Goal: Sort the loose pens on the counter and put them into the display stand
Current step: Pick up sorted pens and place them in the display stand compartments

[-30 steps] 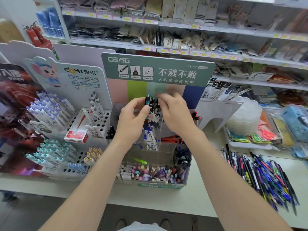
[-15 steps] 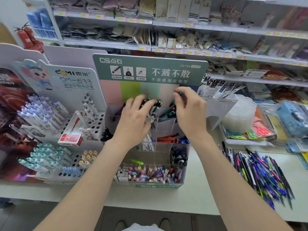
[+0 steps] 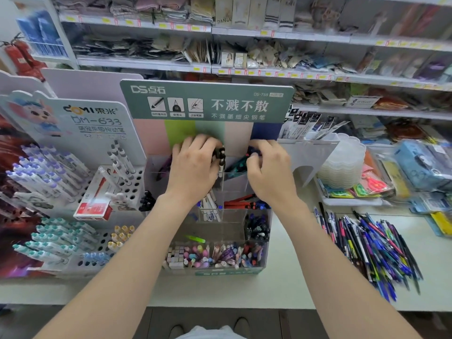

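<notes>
Up top, the left hand (image 3: 193,167) grips a bunch of black pens (image 3: 220,154) in the display stand (image 3: 220,94) while the right hand (image 3: 270,170) pinches dark pens (image 3: 252,150) just beside; loose pens (image 3: 367,248) lie heaped on the counter (image 3: 281,289), far right.

This is a stationery shop, seen at its sales worktop (image 3: 293,287). Long wall shelves (image 3: 281,33) behind it carry packaged goods, with yellow price labels (image 3: 221,71) along their front edges. On the worktop stand branded retail racks: a display stand (image 3: 232,231) of clear compartments holding pens (image 3: 256,226) under a green printed header card (image 3: 208,99), and a white pen rack (image 3: 137,182) headed "DOMI DM-633". A heap of loose pens (image 3: 367,248) lies to the right.
</notes>
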The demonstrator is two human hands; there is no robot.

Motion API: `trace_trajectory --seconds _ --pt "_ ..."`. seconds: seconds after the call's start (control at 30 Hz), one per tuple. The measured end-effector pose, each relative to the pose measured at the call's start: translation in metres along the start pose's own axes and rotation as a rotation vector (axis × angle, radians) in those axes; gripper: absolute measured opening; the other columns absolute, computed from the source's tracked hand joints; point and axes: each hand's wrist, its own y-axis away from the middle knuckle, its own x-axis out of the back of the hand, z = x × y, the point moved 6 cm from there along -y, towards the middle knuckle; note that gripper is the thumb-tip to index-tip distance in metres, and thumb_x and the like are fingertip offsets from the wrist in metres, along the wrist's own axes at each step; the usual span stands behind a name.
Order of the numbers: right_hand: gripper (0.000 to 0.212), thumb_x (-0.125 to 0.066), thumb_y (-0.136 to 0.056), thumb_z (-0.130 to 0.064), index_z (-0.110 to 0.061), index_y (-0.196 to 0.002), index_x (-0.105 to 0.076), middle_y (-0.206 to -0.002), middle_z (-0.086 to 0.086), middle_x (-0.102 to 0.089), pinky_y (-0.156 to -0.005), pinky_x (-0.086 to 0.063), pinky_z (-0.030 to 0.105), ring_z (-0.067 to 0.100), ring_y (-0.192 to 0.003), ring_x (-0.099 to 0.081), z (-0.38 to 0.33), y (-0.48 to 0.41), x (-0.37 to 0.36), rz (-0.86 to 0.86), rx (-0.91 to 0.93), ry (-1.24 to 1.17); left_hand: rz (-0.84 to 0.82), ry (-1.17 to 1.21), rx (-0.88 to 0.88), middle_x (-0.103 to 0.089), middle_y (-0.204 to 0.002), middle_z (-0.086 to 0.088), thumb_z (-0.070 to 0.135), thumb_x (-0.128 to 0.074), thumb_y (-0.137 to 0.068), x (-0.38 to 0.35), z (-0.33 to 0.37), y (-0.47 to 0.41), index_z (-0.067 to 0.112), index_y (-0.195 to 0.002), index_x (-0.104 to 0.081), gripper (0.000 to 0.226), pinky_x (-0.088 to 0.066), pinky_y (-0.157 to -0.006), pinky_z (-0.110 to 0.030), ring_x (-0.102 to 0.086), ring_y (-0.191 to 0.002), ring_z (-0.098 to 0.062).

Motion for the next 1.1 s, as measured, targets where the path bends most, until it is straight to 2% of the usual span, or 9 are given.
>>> trace_trajectory --seconds 0.1,0.2,0.37,0.47,0.6,0.77,0.83,0.97,1.1 --pt "0.049 -0.047 -0.08 -0.011 -0.015 -0.123 -0.07 -0.117 0.004 -0.072 -0.097 -0.049 0.047 0.029 -0.111 -0.06 0.011 0.007 0.012 0.082 -0.142 -0.036 0.06 0.058 0.055 -0.063 -0.115 -0.003 0.01 -0.066 -0.085 0.007 -0.004 0.006 0.018 -0.12 -0.065 0.036 -0.04 -0.085 -0.043 -0.053 -0.105 -0.03" --pt "0.047 -0.047 -0.076 -0.019 -0.021 -0.116 -0.072 -0.109 0.0 -0.072 -0.092 -0.042 0.043 0.031 -0.107 -0.058 0.016 0.013 0.008 0.013 -0.177 0.083 0.124 0.086 0.051 -0.058 -0.112 -0.005 0.003 -0.065 -0.081 0.01 0.002 0.019 0.015 -0.115 -0.066 0.036 -0.04 -0.085 -0.04 -0.052 -0.104 -0.03" --pt "0.038 -0.059 -0.083 -0.037 -0.024 -0.116 -0.073 -0.108 -0.003 -0.072 -0.096 -0.039 0.044 0.028 -0.108 -0.059 -0.004 0.02 -0.009 -0.095 0.025 0.252 0.013 0.043 -0.011 -0.056 -0.124 -0.003 0.028 -0.075 -0.086 -0.004 0.021 0.032 0.024 -0.121 -0.068 0.035 -0.038 -0.093 -0.046 -0.049 -0.116 -0.033" --pt "0.056 -0.058 -0.08 -0.025 -0.026 -0.136 -0.062 -0.116 0.002 -0.064 -0.092 -0.05 0.049 0.031 -0.108 -0.059 0.006 0.012 -0.011 -0.185 0.039 0.108 -0.038 -0.01 0.028 -0.053 -0.131 -0.006 0.035 -0.077 -0.087 -0.01 0.023 0.032 0.028 -0.126 -0.067 0.041 -0.035 -0.096 -0.05 -0.045 -0.119 -0.037" --pt "0.063 -0.06 -0.08 -0.017 -0.032 -0.141 -0.059 -0.121 0.004 -0.056 -0.09 -0.044 0.046 0.033 -0.11 -0.049 0.01 0.008 -0.021 -0.32 0.057 0.297 -0.072 -0.016 0.07 -0.049 -0.132 -0.007 0.037 -0.079 -0.088 -0.012 0.025 0.026 0.03 -0.13 -0.062 0.046 -0.038 -0.096 -0.054 -0.044 -0.117 -0.036" --pt "0.018 -0.07 -0.083 -0.038 -0.027 -0.098 -0.073 -0.096 -0.009 -0.071 -0.085 -0.037 0.039 0.024 -0.101 -0.061 0.03 0.011 0.006 -0.041 -0.053 0.279 -0.036 0.022 0.027 -0.049 -0.132 -0.005 0.029 -0.081 -0.087 -0.007 0.025 0.029 0.029 -0.124 -0.065 0.04 -0.037 -0.093 -0.051 -0.042 -0.119 -0.034" --pt "0.02 -0.064 -0.087 -0.041 -0.028 -0.097 -0.075 -0.102 -0.009 -0.073 -0.087 -0.04 0.04 0.023 -0.105 -0.061 0.037 0.02 0.012 -0.007 -0.069 0.288 0.013 0.065 0.017 -0.051 -0.13 -0.005 0.021 -0.079 -0.087 -0.004 0.025 0.035 0.026 -0.121 -0.067 0.036 -0.037 -0.093 -0.048 -0.044 -0.119 -0.034" --pt "0.035 -0.061 -0.09 -0.021 -0.025 -0.122 -0.072 -0.136 0.002 -0.063 -0.105 -0.039 0.042 0.024 -0.13 -0.052 0.028 0.043 0.018 0.004 0.005 0.164 0.098 0.299 -0.053 -0.056 -0.117 -0.007 0.005 -0.072 -0.089 0.007 0.038 0.045 0.015 -0.113 -0.07 0.026 -0.046 -0.092 -0.043 -0.053 -0.107 -0.028" --pt "0.024 -0.063 -0.088 -0.004 -0.017 -0.103 -0.076 -0.108 -0.002 -0.07 -0.092 -0.049 0.036 0.02 -0.105 -0.061 0.015 0.086 0.044 0.197 -0.064 0.051 -0.032 0.57 -0.07 -0.058 -0.092 0.008 0.007 -0.067 -0.094 0.01 0.064 0.056 0.015 -0.107 -0.069 0.016 -0.051 -0.07 -0.035 -0.053 -0.075 -0.009"
